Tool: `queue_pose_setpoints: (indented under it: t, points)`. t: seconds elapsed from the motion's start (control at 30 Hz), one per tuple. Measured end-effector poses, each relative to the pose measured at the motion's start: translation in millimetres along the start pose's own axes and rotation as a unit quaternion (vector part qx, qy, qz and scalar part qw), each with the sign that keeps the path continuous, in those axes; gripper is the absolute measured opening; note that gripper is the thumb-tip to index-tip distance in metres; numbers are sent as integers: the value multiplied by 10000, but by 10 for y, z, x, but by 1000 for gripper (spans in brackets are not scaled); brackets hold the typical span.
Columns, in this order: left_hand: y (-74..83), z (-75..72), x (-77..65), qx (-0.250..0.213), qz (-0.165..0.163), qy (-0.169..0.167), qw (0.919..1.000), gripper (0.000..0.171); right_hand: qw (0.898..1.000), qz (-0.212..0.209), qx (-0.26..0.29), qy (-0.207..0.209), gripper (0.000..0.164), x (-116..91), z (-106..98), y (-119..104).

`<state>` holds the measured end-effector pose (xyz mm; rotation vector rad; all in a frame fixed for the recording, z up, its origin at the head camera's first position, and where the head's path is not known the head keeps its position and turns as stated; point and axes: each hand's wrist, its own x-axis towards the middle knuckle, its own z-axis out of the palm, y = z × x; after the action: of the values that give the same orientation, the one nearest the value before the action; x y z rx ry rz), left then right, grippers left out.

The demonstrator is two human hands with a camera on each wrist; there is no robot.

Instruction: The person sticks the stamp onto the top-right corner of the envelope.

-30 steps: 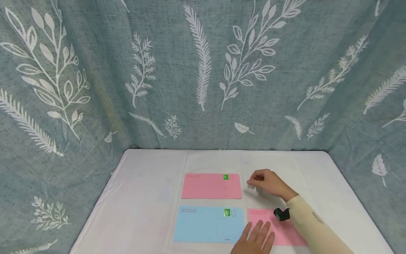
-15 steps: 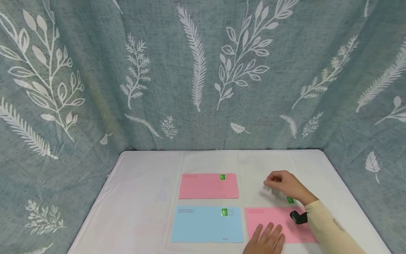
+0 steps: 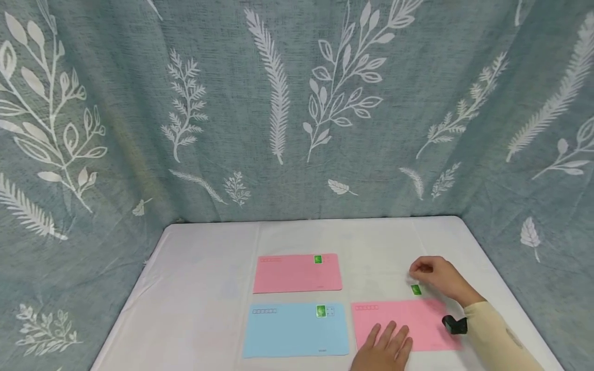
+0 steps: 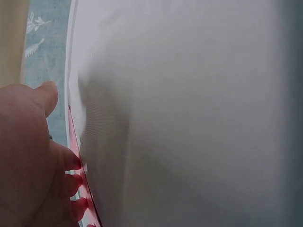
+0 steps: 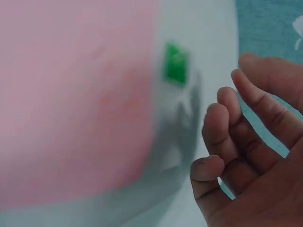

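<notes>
My left hand (image 3: 382, 349) rests on the lower pink envelope (image 3: 427, 319), its fingers spread near the envelope's front left part. In the left wrist view, the fingertips (image 4: 73, 184) meet a pink edge. Beyond the envelope's back edge, a small green stamp (image 3: 416, 289) lies loose on the white table. My right hand (image 3: 443, 278) hovers just behind that stamp, thumb and index finger close together, other fingers loosely curled. Nothing shows between them in the right wrist view, where the stamp (image 5: 176, 64) lies apart from the fingers.
Left of my left hand lies a blue envelope (image 3: 292, 332) with a green stamp (image 3: 321, 310) at its upper right. Behind it, another pink envelope (image 3: 297, 275) bears a green stamp (image 3: 317, 259). A patterned curtain (image 3: 260, 154) surrounds the table (image 3: 195, 288).
My right hand has moved right, from beside the back pink envelope to behind the loose stamp, uncovering it. My left hand has slid right, farther onto the lower pink envelope. The head view has shifted.
</notes>
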<state>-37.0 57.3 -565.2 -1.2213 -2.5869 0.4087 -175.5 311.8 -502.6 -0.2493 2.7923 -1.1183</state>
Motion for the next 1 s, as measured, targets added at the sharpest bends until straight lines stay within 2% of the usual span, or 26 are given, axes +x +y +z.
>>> queue_pose_setpoints:
  t: [0.23,0.43,0.6,0.87,0.93,1.0]
  points:
    - [-47,-85,13,-328,108,-717,9968,80,9993,218,-316,20,11,-114,75,156]
    - [-93,-106,51,-613,158,-930,9937,82,9985,-17,-539,5,13,-152,113,146]
    - [-102,-116,75,-838,175,-1296,9879,84,9982,-40,-600,19,13,-143,132,146]
    - [-115,-132,78,-837,214,-1295,9878,83,9986,-64,-529,2,19,-130,139,150]
    - [-133,-145,75,-854,251,-1222,9885,83,9988,-44,-483,-12,18,-125,132,144]
    - [-158,-158,69,-824,293,-924,9919,80,9992,-17,-404,-20,16,-119,122,137]
